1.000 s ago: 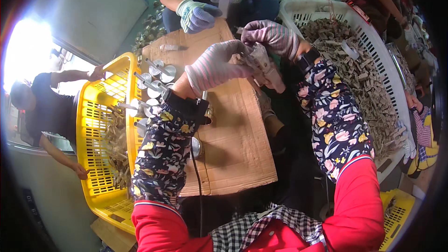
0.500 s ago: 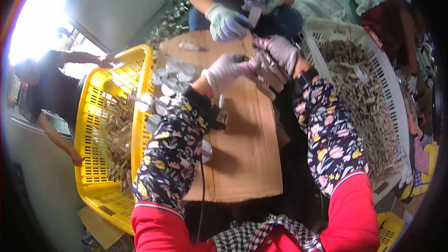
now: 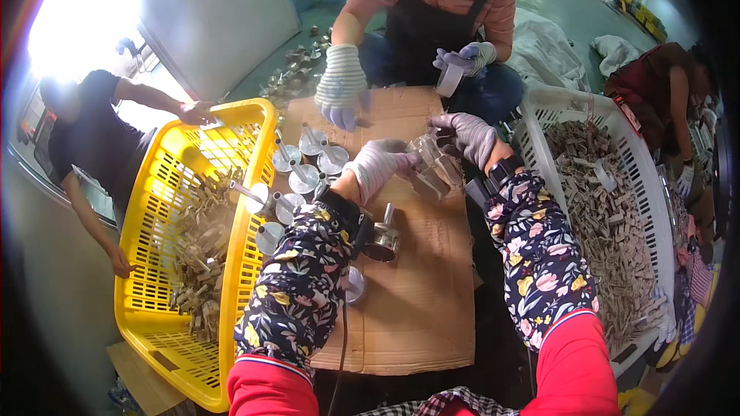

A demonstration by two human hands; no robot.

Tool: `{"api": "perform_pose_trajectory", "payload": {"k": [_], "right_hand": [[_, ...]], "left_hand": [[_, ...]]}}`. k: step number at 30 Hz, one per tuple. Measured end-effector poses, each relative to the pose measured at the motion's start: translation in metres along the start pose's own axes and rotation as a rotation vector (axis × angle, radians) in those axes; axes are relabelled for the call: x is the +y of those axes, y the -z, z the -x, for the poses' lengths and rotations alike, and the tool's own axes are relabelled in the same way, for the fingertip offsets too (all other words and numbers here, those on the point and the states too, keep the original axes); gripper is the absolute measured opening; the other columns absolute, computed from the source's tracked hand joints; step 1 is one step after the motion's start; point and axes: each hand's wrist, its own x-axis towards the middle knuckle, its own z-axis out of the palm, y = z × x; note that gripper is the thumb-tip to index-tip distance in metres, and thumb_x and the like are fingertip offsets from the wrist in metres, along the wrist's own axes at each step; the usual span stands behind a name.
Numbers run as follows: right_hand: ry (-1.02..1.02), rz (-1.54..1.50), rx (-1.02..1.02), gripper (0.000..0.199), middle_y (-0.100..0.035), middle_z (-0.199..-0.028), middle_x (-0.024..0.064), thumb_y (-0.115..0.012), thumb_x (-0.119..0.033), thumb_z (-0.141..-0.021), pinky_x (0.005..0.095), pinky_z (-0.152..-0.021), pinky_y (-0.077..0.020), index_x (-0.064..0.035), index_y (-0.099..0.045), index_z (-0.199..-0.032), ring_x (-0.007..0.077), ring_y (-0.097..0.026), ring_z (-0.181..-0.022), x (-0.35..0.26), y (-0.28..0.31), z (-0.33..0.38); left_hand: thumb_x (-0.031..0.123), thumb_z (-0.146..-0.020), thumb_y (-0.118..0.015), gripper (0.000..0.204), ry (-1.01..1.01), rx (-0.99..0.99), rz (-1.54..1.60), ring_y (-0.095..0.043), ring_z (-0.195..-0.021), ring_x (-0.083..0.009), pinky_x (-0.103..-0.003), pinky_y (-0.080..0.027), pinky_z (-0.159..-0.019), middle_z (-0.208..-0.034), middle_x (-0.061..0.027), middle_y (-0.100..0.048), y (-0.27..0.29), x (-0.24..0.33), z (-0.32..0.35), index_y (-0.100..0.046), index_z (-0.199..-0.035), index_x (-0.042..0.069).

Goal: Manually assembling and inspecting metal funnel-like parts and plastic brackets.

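My left hand (image 3: 378, 165), in a pale striped glove, pinches the near side of a small cluster of shiny grey block-shaped pieces (image 3: 433, 177). My right hand (image 3: 469, 139), in a grey striped glove, grips the same cluster from the far right; its exact shape is partly covered by fingers. Both hands are above a cardboard sheet (image 3: 424, 300). Left of my left hand stand several round metal discs with upright stems (image 3: 304, 178). Beside my left wrist sits a round metal cup with a stem (image 3: 383, 240), and another disc (image 3: 354, 285) lies nearer me.
At left, a yellow basket (image 3: 231, 277) holds many metal pieces; a person in dark clothes touches its rim. A white basket (image 3: 551, 158) of grey pieces stands at right. Across the cardboard, a co-worker's gloved hand (image 3: 341, 88) reaches over it; the other holds a pale translucent piece (image 3: 449, 79).
The view has tipped upward, showing more of the co-worker. The cluster between my hands has turned and looks shorter. The co-worker's one hand has moved away from my hands, toward the discs.
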Motion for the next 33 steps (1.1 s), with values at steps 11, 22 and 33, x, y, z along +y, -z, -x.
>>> {"api": "perform_pose_trajectory", "payload": {"k": [11, 22, 33], "right_hand": [[0.302, 0.145, 0.24, 0.027, -0.061, -0.079, 0.001, -0.056, -0.032, -0.089, 0.0201, -0.047, -0.0424, -0.0107, -0.057, -0.106, 0.0074, -0.056, -0.06, 0.009, 0.006, 0.001], [0.338, 1.238, -0.076, 0.052, -0.056, -0.12, 0.0179, -0.06, -0.033, -0.077, 0.035, -0.093, -0.0421, -0.0029, -0.054, -0.12, 0.0312, -0.054, -0.111, 0.04, -0.021, 0.001], [0.496, 1.396, 0.279, 0.03, -0.063, -0.1, 0.0167, -0.047, -0.026, -0.085, 0.0422, -0.084, -0.0466, -0.0097, -0.062, -0.105, 0.0336, -0.059, -0.096, 0.063, -0.017, -0.002]], "left_hand": [[0.011, -0.081, -0.066, 0.028, 0.099, 0.126, 0.079, -0.058, -0.081, -0.017, -0.029, -0.046, -0.072, -0.091, -0.0086, -0.064, 0.004, -0.009, -0.005, -0.059, -0.105, -0.002], [0.002, -0.078, -0.063, 0.024, -0.023, 0.163, -0.41, -0.06, -0.077, -0.0153, -0.027, -0.048, -0.07, -0.088, -0.0081, -0.066, 0.029, -0.049, -0.029, -0.064, -0.101, -0.001], [0.032, -0.079, -0.063, 0.037, 0.025, 0.168, -0.494, -0.062, -0.09, -0.0284, -0.033, -0.046, -0.081, -0.097, -0.0162, -0.066, 0.04, -0.071, -0.044, -0.065, -0.099, 0.002]]}}
